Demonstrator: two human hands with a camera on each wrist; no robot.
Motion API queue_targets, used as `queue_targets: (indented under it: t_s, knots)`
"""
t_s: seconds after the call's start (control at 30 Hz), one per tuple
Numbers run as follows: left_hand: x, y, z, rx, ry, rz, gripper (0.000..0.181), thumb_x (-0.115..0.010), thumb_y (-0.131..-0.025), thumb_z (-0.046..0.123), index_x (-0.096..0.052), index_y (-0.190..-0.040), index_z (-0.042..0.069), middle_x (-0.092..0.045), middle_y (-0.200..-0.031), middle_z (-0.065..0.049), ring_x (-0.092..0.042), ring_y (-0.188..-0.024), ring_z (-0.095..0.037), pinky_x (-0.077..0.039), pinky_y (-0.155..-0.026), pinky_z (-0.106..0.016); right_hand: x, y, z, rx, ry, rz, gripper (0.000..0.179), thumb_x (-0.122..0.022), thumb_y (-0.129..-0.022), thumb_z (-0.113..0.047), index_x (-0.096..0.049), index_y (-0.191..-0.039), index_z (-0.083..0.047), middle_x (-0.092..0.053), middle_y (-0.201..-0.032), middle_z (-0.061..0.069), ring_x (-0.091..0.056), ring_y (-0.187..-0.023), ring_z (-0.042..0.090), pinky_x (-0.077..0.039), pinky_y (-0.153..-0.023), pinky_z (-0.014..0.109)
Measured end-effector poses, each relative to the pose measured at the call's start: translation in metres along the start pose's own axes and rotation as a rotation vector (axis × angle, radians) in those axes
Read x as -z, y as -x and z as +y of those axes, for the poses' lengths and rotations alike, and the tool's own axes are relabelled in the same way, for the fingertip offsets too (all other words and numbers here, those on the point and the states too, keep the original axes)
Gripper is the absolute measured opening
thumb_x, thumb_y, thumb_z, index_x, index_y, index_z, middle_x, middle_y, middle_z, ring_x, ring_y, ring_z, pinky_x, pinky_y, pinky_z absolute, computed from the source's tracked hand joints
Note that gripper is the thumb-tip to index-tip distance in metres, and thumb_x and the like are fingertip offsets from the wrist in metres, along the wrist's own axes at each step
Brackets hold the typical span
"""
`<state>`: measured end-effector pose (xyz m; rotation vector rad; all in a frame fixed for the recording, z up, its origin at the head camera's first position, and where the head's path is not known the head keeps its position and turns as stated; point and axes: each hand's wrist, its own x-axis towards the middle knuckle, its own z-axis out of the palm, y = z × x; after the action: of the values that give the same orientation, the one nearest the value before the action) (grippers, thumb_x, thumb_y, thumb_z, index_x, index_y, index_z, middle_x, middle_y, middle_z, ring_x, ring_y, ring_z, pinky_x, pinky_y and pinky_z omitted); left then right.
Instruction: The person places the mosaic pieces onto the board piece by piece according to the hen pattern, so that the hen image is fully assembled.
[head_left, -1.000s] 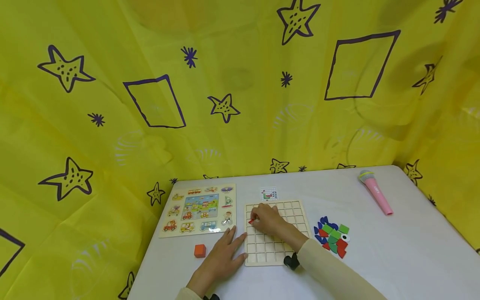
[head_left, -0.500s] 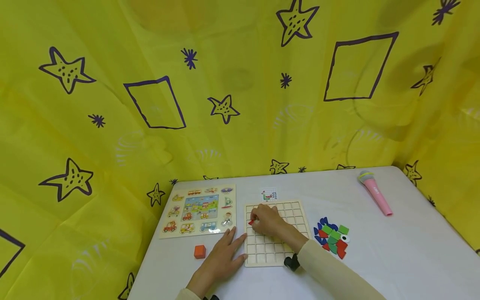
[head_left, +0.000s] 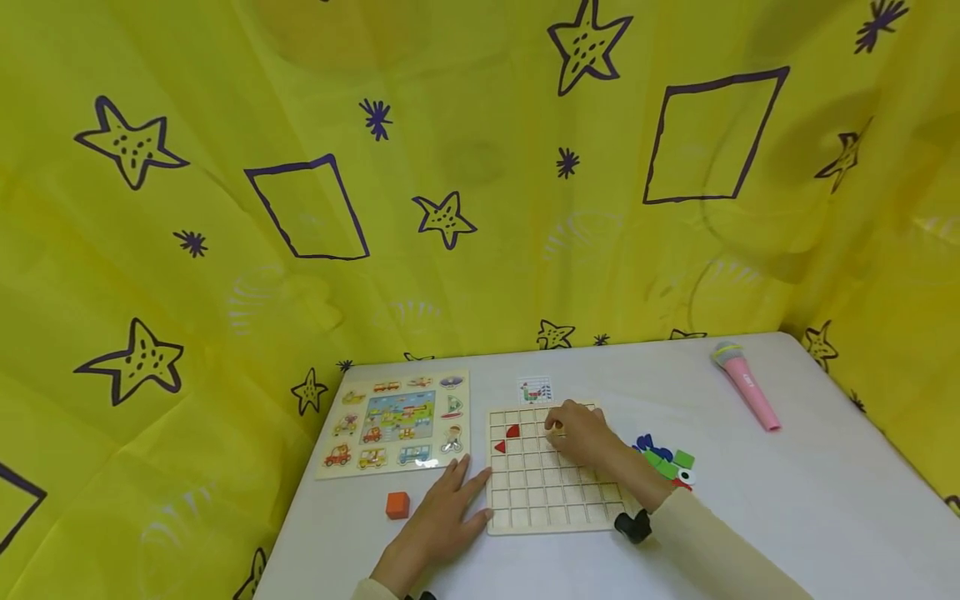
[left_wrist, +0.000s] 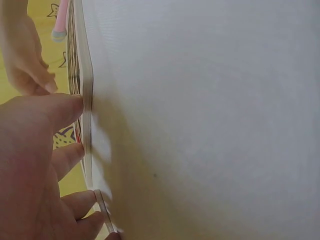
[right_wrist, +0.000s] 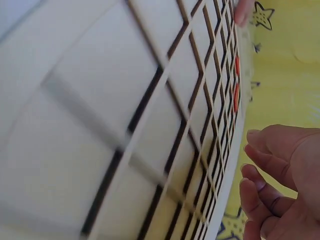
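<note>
A wooden grid board (head_left: 536, 493) lies on the white table. Two red pieces sit in cells at its left: a rounded red piece (head_left: 513, 431) and, just below it, a red triangle (head_left: 500, 447). Over the board's upper right part is my right hand (head_left: 581, 432), and the right wrist view shows its fingers (right_wrist: 270, 145) loosely bent with nothing between them. My left hand (head_left: 447, 512) lies flat beside the board with fingers spread; in the left wrist view its thumb and fingertips touch the board's edge (left_wrist: 86, 65).
Right of the board, partly behind my right forearm, is a pile of blue, green and red pieces (head_left: 663, 458). A picture card (head_left: 536, 389) lies beyond the board. A vehicle puzzle (head_left: 453, 387), an orange cube (head_left: 397, 505) and a pink microphone (head_left: 752, 392) lie around.
My right hand has let go of the red triangle and moved right across the board, so both red pieces now show. The left hand has stayed in place.
</note>
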<state>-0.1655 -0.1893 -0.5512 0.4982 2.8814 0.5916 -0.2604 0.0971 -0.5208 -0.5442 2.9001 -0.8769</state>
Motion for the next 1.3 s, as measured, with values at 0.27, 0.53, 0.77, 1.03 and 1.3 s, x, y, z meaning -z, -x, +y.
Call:
queue_targets:
  t_s: [0.27,0.53,0.77,1.03,1.3]
  knots:
    - [0.001,0.002,-0.001,0.001,-0.011,0.005,0.064,-0.061,-0.102,0.052,-0.046,-0.161,0.032,-0.029,-0.174,-0.012,-0.025,-0.160,-0.040,-0.034,-0.122,-0.065,0.034,0.046,0.037,-0.026,-0.012,0.039,0.015,-0.073,-0.099,-0.017,-0.073,-0.112,-0.009,-0.064,-0.103,0.004,-0.062,-0.095,0.023,-0.040,-0.080,0.046]
    - [0.000,0.001,-0.002,-0.017,-0.010,0.015,0.063,-0.060,-0.103,0.051,-0.047,-0.161,0.029,-0.030,-0.173,-0.013,-0.026,-0.159,-0.041,-0.034,-0.122,-0.065,0.054,0.091,0.071,-0.131,0.032,0.066,0.024,-0.079,-0.095,-0.021,-0.071,-0.111,-0.006,-0.066,-0.107,0.011,-0.064,-0.099,0.030,-0.048,-0.086,0.059]
    - [0.001,0.003,-0.001,-0.017,-0.008,0.012,0.063,-0.060,-0.103,0.049,-0.047,-0.161,0.028,-0.030,-0.173,-0.014,-0.026,-0.159,-0.041,-0.034,-0.122,-0.065,0.061,0.118,0.092,-0.211,0.061,0.066,0.027,-0.082,-0.091,-0.020,-0.070,-0.108,-0.003,-0.062,-0.105,0.015,-0.060,-0.093,0.030,-0.057,-0.082,0.056]
    - [0.001,0.003,0.000,-0.020,0.000,0.013,0.064,-0.060,-0.103,0.050,-0.047,-0.161,0.028,-0.029,-0.173,-0.014,-0.025,-0.160,-0.042,-0.033,-0.122,-0.066,0.057,0.126,0.108,-0.207,-0.009,0.044,0.018,-0.076,-0.095,-0.012,-0.069,-0.108,-0.002,-0.060,-0.102,0.013,-0.062,-0.092,0.028,-0.058,-0.083,0.050]
    - [-0.001,0.001,0.001,-0.029,0.003,0.021,0.063,-0.060,-0.103,0.049,-0.047,-0.161,0.027,-0.030,-0.173,-0.014,-0.026,-0.159,-0.042,-0.034,-0.122,-0.066,0.065,0.129,0.113,-0.188,-0.060,0.031,0.019,-0.070,-0.095,-0.004,-0.070,-0.113,0.001,-0.063,-0.105,0.013,-0.062,-0.094,0.026,-0.058,-0.083,0.046]
